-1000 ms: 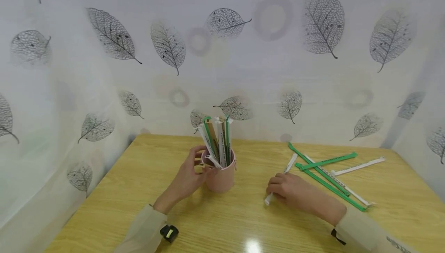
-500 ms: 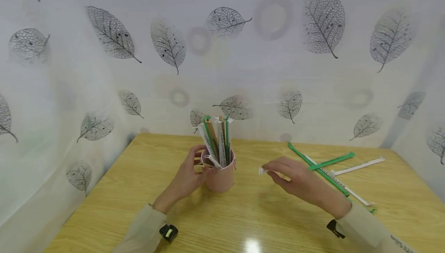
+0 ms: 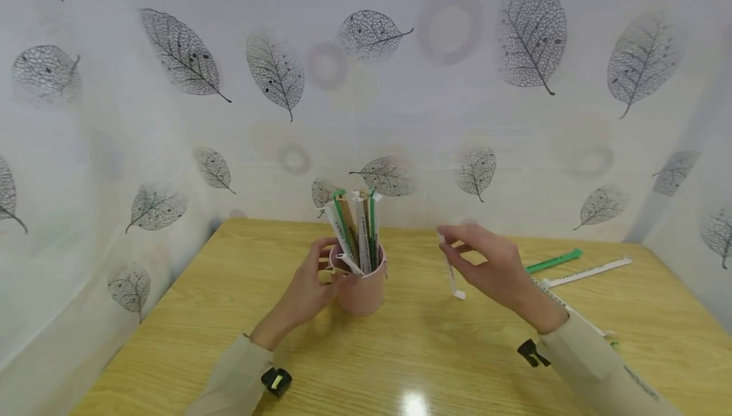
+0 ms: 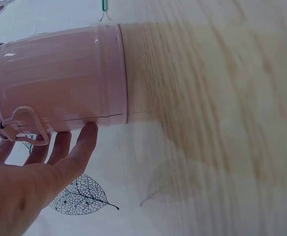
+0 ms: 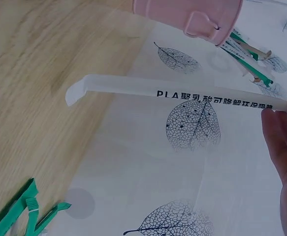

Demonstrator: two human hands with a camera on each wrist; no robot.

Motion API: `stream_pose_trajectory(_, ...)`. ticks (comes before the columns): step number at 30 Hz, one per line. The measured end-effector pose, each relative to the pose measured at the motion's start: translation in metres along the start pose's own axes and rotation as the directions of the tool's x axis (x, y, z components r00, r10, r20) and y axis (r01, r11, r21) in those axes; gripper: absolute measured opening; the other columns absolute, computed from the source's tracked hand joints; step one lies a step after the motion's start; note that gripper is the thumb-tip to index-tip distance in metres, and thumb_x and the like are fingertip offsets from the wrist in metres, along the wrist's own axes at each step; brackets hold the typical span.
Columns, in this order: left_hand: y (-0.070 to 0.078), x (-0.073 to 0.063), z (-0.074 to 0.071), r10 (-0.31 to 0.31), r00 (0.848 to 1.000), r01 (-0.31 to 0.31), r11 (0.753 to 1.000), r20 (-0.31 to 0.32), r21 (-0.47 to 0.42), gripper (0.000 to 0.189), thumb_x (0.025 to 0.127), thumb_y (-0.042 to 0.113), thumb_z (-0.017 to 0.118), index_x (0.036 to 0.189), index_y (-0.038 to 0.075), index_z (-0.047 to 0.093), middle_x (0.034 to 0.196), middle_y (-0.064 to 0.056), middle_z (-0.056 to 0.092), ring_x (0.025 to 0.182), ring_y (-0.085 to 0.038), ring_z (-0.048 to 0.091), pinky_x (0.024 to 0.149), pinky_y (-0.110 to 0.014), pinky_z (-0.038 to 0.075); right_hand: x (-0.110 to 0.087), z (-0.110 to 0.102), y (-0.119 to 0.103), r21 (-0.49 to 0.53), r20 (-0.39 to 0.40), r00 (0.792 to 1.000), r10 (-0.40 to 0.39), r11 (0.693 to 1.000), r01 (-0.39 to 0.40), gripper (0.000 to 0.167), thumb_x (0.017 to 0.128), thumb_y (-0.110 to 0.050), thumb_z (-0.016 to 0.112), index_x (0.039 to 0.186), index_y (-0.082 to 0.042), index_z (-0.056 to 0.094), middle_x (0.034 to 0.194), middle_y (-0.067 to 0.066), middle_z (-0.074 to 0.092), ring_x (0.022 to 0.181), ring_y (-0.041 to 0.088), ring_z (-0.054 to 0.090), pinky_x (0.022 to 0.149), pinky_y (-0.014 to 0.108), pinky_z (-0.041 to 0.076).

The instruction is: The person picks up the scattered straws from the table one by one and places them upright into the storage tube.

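Note:
In the head view a pink metal bucket [image 3: 363, 292] stands on the table, filled with several paper-wrapped straws [image 3: 365, 232] in white, green and brown. My left hand [image 3: 303, 295] holds it from the left, thumb in front and fingers round the far side. The left wrist view shows the fingers [image 4: 81, 147] against the bucket wall, near a small side handle [image 4: 32, 120]. To the right of the bucket, my right hand [image 3: 492, 267] pinches a white wrapped straw [image 5: 123, 84] by its upper end. The straw hangs nearly upright above the table, its printed side plain in the right wrist view.
Several loose wrapped straws lie at the right, among them a green straw [image 3: 555, 260] and a white straw [image 3: 595, 271]; my right forearm covers part of them. A leaf-printed curtain [image 3: 400, 117] rises behind the wooden table [image 3: 257, 257].
My right hand has picked the white straw up off the table, raised it and turned it upright. The left hand stays on the bucket.

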State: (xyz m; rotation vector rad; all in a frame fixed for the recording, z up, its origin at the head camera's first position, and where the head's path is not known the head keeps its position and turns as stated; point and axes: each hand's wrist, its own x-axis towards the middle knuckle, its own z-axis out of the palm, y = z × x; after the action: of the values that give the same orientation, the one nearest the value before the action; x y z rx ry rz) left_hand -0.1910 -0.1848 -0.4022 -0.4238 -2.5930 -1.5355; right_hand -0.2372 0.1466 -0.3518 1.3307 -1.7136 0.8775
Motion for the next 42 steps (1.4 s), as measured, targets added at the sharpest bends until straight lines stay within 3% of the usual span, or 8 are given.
stream_pose_trajectory(5, -0.003, 0.0, 0.0, 0.029, 1.0, -0.029, 1.0, -0.007, 0.005, 0.068, 0.096, 0.028, 0.072, 0.151, 0.017, 0.034, 0.143, -0.022, 0.051, 0.127, -0.041, 0.055, 0.092, -0.044, 0.06, 0.015, 0.0, 0.005, 0.078, -0.079, 0.992, 0.097, 0.993, -0.091, 0.031, 0.099, -0.018, 0.067, 0.116, 0.008, 0.07, 0.093, 0.017, 0.073, 0.087, 0.012, 0.071, 0.072, 0.016, 0.06)
stream_pose_trajectory(8, -0.004, 0.001, 0.001, 0.037, 0.999, -0.037, 0.999, -0.007, 0.005, 0.067, 0.096, 0.027, 0.072, 0.151, 0.017, 0.034, 0.143, -0.022, 0.05, 0.128, -0.04, 0.055, 0.092, -0.044, 0.06, 0.026, 0.001, 0.005, 0.122, -0.119, 0.98, 0.16, 0.982, -0.145, 0.027, 0.092, -0.004, 0.073, 0.117, 0.007, 0.07, 0.093, 0.019, 0.074, 0.09, 0.009, 0.071, 0.074, 0.015, 0.059)
stream_pose_trajectory(12, -0.004, 0.001, 0.0, 0.036, 0.999, -0.036, 0.999, -0.008, 0.011, 0.069, 0.096, 0.027, 0.073, 0.152, 0.017, 0.033, 0.144, -0.021, 0.05, 0.127, -0.04, 0.055, 0.092, -0.044, 0.06, 0.045, 0.005, 0.003, 0.136, -0.159, 0.96, 0.229, 0.968, -0.208, 0.041, 0.078, 0.018, 0.075, 0.117, 0.005, 0.071, 0.091, 0.021, 0.074, 0.089, 0.002, 0.07, 0.073, 0.014, 0.059)
stream_pose_trajectory(19, -0.004, 0.002, 0.001, 0.036, 0.999, -0.036, 0.999, -0.004, 0.009, 0.069, 0.096, 0.026, 0.073, 0.151, 0.017, 0.033, 0.143, -0.022, 0.051, 0.126, -0.041, 0.056, 0.091, -0.043, 0.061, 0.08, 0.015, 0.003, 0.17, -0.218, 0.956, 0.198, 0.972, -0.162, 0.04, 0.079, 0.018, 0.073, 0.117, 0.007, 0.068, 0.09, 0.021, 0.073, 0.088, 0.002, 0.071, 0.072, 0.017, 0.06)
stream_pose_trajectory(27, -0.003, 0.001, 0.0, 0.023, 1.0, -0.023, 1.0, 0.0, 0.003, 0.069, 0.095, 0.026, 0.074, 0.151, 0.017, 0.034, 0.142, -0.022, 0.051, 0.125, -0.041, 0.057, 0.091, -0.044, 0.06, 0.11, 0.031, -0.005, 0.265, -0.342, 0.922, 0.184, 0.96, -0.093, 0.037, 0.079, 0.022, 0.07, 0.115, 0.016, 0.064, 0.088, 0.028, 0.069, 0.088, 0.002, 0.071, 0.072, 0.021, 0.062)
stream_pose_trajectory(30, -0.002, 0.001, 0.0, 0.024, 1.0, -0.024, 1.0, -0.005, 0.007, 0.07, 0.095, 0.026, 0.074, 0.151, 0.018, 0.034, 0.141, -0.022, 0.052, 0.124, -0.04, 0.057, 0.091, -0.043, 0.06, 0.113, 0.038, -0.007, 0.276, -0.344, 0.919, 0.191, 0.956, -0.095, 0.036, 0.08, 0.021, 0.07, 0.115, 0.015, 0.064, 0.09, 0.028, 0.07, 0.088, 0.002, 0.071, 0.073, 0.022, 0.062)
stream_pose_trajectory(36, -0.003, 0.001, 0.0, 0.014, 1.0, -0.013, 1.0, -0.003, 0.007, 0.07, 0.095, 0.027, 0.074, 0.151, 0.019, 0.034, 0.142, -0.022, 0.051, 0.125, -0.041, 0.056, 0.092, -0.044, 0.06, 0.103, 0.051, -0.005, 0.261, -0.267, 0.94, 0.212, 0.955, -0.141, 0.036, 0.082, 0.017, 0.072, 0.117, 0.012, 0.065, 0.093, 0.026, 0.073, 0.09, 0.004, 0.071, 0.072, 0.023, 0.062)
stream_pose_trajectory(42, -0.004, 0.001, 0.0, 0.018, 1.0, -0.018, 1.0, 0.001, 0.024, 0.071, 0.095, 0.028, 0.074, 0.152, 0.019, 0.032, 0.146, -0.019, 0.049, 0.13, -0.038, 0.053, 0.097, -0.048, 0.057, 0.082, 0.064, -0.002, 0.209, -0.191, 0.959, 0.21, 0.963, -0.17, 0.036, 0.084, 0.014, 0.073, 0.118, 0.009, 0.067, 0.101, 0.023, 0.074, 0.088, 0.022, 0.075, 0.073, 0.024, 0.063)
